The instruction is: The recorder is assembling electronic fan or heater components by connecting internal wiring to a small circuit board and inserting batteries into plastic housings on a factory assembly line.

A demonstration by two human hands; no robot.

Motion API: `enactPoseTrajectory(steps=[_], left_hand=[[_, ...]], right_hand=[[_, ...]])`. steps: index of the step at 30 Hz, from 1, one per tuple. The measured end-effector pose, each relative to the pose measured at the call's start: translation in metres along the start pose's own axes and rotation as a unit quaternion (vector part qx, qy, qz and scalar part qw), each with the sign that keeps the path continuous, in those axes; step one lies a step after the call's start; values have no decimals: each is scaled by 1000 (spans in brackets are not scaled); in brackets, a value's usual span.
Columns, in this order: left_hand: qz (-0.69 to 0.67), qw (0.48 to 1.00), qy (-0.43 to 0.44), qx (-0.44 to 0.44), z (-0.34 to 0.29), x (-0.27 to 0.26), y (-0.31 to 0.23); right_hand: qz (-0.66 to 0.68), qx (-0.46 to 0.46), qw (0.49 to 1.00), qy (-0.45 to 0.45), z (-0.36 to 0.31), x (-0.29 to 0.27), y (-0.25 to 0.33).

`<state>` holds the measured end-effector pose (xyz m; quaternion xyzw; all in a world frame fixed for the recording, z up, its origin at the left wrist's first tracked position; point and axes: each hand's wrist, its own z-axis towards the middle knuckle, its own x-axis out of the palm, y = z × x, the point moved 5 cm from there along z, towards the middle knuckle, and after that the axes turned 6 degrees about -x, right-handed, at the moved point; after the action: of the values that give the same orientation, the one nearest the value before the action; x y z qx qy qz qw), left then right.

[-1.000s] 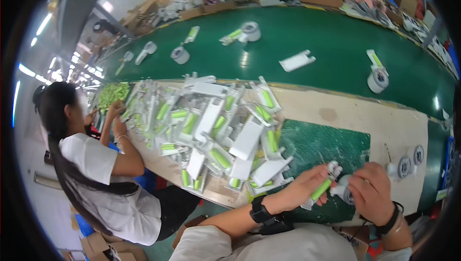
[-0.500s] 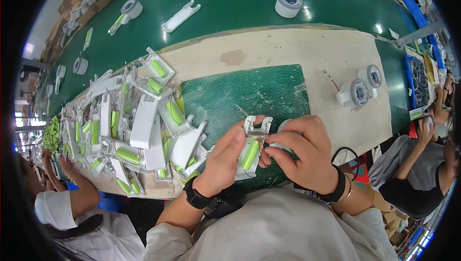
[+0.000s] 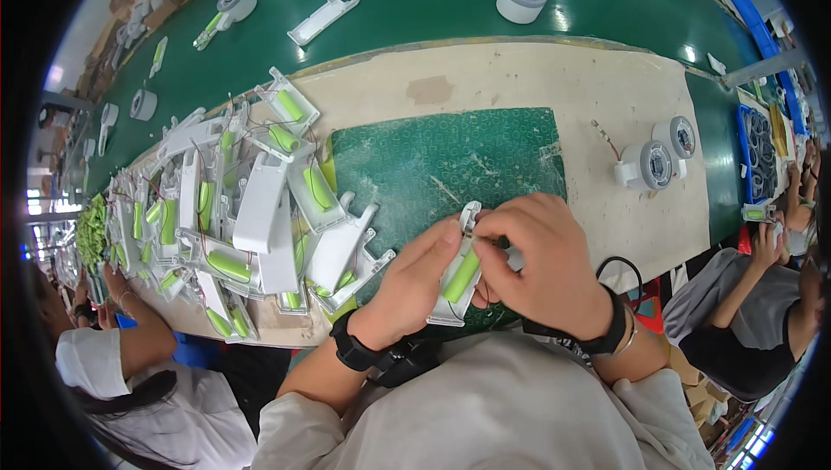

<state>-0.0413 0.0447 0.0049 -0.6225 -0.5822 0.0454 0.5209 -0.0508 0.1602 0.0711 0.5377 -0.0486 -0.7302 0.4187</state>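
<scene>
My left hand (image 3: 405, 281) is closed around one side of a white plastic housing (image 3: 443, 316), which is tilted over the green mat (image 3: 415, 154). A light-green cylindrical battery (image 3: 461, 277) lies inside the housing, with thin wires beside it. My right hand (image 3: 550, 258) covers the housing's upper right part, its thumb and forefinger pinched together just above the battery's top end. Whatever those fingertips grip is hidden. Part of a greyish thing (image 3: 516, 258) shows behind the right fingers, too covered to name.
At left is a heap of white housings (image 3: 260, 219) with green batteries and wires. Two round white-and-grey units (image 3: 647, 165) stand at right. Farther back, a green surface (image 3: 415, 3) carries a loose housing (image 3: 324, 18) and another round unit (image 3: 522, 1). Co-workers sit on both sides.
The housing has turned and tilted in my left hand. My right hand has shifted its fingers onto the housing's upper end, covering one of its prongs. The view has shifted slightly.
</scene>
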Motion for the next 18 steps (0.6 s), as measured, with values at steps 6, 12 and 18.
enactPoseTrajectory(steps=[6, 12, 18], left_hand=[[-185, 979, 35, -72, 1, 0, 6], [-224, 969, 44, -89, -1, -2, 9], [-173, 982, 29, -76, 1, -2, 9]], right_hand=[[129, 72, 987, 66, -4, 5, -19], [113, 76, 988, 77, -2, 7, -16], [136, 88, 983, 88, -1, 5, -17]])
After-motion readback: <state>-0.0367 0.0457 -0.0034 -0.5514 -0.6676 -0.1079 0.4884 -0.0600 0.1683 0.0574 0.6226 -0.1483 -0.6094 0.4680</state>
